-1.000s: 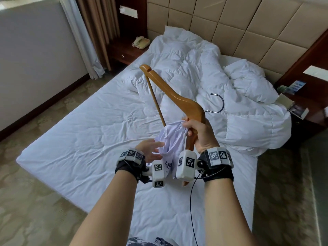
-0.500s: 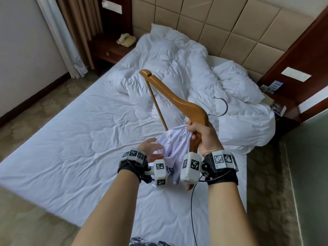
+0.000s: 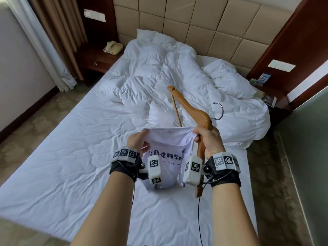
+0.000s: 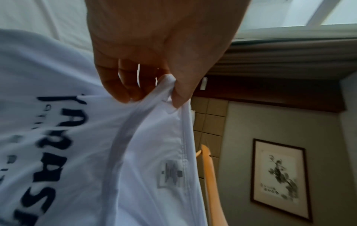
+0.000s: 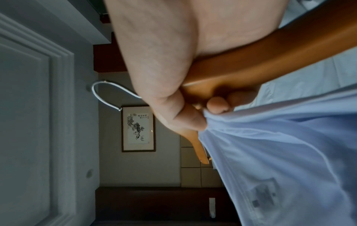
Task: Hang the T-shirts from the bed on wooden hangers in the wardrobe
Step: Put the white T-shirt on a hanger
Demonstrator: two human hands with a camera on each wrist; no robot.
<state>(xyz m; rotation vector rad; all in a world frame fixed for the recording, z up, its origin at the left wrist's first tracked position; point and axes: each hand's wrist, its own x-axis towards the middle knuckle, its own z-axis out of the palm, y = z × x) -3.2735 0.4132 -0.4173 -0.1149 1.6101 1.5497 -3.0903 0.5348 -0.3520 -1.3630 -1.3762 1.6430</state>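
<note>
A white T-shirt (image 3: 168,144) with dark lettering hangs between my two hands above the bed, its top edge stretched taut. My left hand (image 3: 137,142) pinches the shirt's edge (image 4: 170,85) between thumb and fingers. My right hand (image 3: 206,139) grips a wooden hanger (image 3: 193,110) by its middle and also pinches the shirt's other end (image 5: 210,120). The hanger stands tilted, one arm pointing up and away, its metal hook (image 3: 219,110) to the right, its lower arm (image 3: 198,189) behind my right wrist. The shirt's label (image 4: 171,174) shows inside.
The bed (image 3: 71,157) with a white sheet lies below, a crumpled duvet (image 3: 177,77) heaped at the padded headboard. A nightstand with a phone (image 3: 113,47) stands at the far left, another nightstand (image 3: 266,96) at the right. Carpet runs along both sides.
My left hand has moved left and taken the shirt's edge, so the bunched shirt is now spread wide between both hands. The hanger has dropped lower; the head view has tilted.
</note>
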